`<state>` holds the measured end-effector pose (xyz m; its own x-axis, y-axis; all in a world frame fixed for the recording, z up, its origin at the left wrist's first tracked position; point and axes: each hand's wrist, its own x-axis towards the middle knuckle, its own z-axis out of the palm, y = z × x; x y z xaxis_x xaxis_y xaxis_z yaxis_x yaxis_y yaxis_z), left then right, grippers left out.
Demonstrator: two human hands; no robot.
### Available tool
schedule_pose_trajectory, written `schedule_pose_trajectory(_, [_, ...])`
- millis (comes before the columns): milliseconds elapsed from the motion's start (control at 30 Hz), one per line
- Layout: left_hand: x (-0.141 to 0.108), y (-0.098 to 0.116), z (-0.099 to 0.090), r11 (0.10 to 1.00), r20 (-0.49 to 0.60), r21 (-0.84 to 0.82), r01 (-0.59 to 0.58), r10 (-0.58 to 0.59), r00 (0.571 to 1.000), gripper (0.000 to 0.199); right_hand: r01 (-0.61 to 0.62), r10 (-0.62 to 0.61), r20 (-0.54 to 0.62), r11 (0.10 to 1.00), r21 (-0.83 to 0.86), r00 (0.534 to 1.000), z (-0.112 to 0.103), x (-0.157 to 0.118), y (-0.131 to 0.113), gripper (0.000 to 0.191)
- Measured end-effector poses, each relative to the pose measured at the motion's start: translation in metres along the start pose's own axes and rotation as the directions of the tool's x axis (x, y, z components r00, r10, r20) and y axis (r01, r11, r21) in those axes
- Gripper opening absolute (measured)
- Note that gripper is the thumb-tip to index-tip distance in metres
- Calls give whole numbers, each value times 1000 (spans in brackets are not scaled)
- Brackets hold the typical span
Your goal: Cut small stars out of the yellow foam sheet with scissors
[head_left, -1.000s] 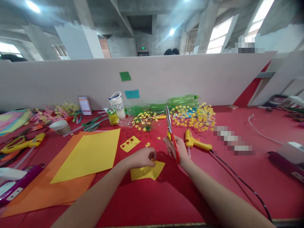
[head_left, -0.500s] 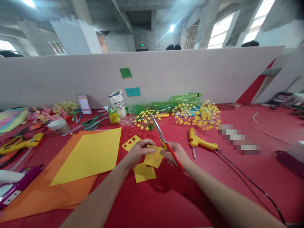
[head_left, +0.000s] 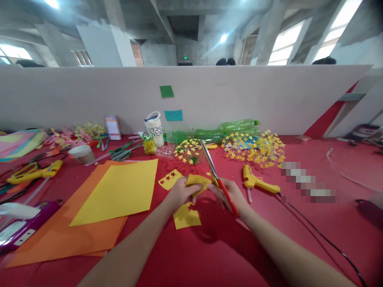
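My left hand pinches a small piece of yellow felt-like sheet, which is bent between my two hands. The fingertips of my right hand reach the sheet's right edge. That same hand holds red-handled scissors, their blades pointing up and away over the table. A small yellow star shows beside the blades. Below the left hand lies a yellow piece with a star-shaped hole. Behind that hand is another yellow piece with several star cut-outs.
Orange sheets and a large yellow sheet lie left. A yellow glue gun with a black cord rests right. Yellow stars, green bottles and a white cup stand along the partition.
The yellow piece has turned and bent between my hands. The view has shifted, so the table's things appear farther right. The scissors stay in my right hand.
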<state>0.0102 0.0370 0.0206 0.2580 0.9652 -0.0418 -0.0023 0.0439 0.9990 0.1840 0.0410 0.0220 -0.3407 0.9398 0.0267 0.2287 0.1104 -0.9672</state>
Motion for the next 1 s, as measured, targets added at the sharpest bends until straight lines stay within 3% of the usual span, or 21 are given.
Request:
schedule_pose_trajectory(133, [3, 7, -12, 983, -280, -98, -152, 120, 953, 18, 35, -21, 86, 986, -164, 996, -4, -3, -5, 31])
schedule_pose_trajectory(367, [4, 14, -22, 934, -473, -223, -281, 148, 868, 22, 106, -35, 162, 884, -456, 986, -5, -2, 3, 40])
schedule_pose_trajectory(700, [5, 12, -26, 916, -527, -198, -350, 202, 825, 20, 123, -29, 190, 856, -502, 981, -5, 0, 7, 40])
schedule_pose_trajectory(1000, [1, 17, -20, 949, -459, -141, -282, 189, 868, 17, -17, 100, 241, 946, -324, 965, -3, -5, -5, 42])
